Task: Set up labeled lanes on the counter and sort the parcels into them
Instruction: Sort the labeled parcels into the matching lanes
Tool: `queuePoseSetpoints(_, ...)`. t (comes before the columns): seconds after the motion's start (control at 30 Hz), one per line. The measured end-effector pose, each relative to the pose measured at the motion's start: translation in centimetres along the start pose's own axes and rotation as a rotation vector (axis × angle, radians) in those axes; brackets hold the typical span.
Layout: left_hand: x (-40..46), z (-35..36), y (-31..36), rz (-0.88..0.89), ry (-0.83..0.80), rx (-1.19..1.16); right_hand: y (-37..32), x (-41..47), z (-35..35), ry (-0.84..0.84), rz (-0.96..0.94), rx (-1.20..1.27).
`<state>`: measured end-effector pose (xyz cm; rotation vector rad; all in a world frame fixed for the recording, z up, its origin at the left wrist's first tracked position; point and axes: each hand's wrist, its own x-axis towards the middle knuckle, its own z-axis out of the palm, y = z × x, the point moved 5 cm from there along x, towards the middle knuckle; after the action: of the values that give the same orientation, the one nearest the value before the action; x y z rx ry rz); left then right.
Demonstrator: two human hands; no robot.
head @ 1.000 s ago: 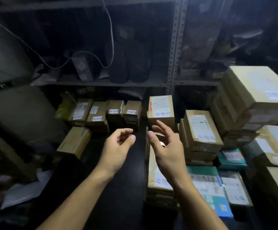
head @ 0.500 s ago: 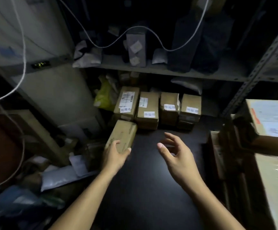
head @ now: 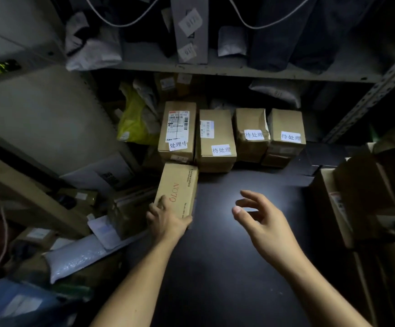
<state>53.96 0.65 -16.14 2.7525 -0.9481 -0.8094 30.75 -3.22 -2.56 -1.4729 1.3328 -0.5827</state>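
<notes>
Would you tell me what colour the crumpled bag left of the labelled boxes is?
Yellow: the bag shows best, and only, in the head view.

Matt brown cardboard box (head: 177, 188) on smooth, dark matt counter (head: 227, 256)

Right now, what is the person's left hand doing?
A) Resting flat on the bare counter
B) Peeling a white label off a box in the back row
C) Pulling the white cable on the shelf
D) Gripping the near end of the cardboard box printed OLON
D: the left hand has its fingers curled over the near end of the OLON box, which lies in front of the labeled row, while the right hand hovers open, holding nothing.
</notes>
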Motion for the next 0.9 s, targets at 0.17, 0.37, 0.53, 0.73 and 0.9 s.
queuePoseSetpoints(0.17, -2.2, -2.0, 0.0, 0.009, -0.176, -0.384, 0.5, -0.2, -0.7, 0.028, 0.038, 0.006)
queuePoseSetpoints(0.37, -9.9, -5.4, 2.1, 0.041, -0.464, -1.114, 0.9, -1.5, -2.0, 0.040, 0.102, 0.009)
queuePoseSetpoints(0.53, -15.7, -5.7, 5.4, 0.197, -0.759, -1.438, 1.4, -4.1, -3.5, -0.162, 0.218, 0.284)
queuePoseSetpoints(0.73, -21.9, -4.0, 10.5, 0.293, -0.854, -1.510, 0.6, -8.0, -9.6, -0.209, 0.141, 0.587)
queuePoseSetpoints(0.9, -26.2, -4.9, 14.9, 0.499, -0.516, -1.310, 0.8, -10.6, -18.1, -0.033, -0.057, 0.484)
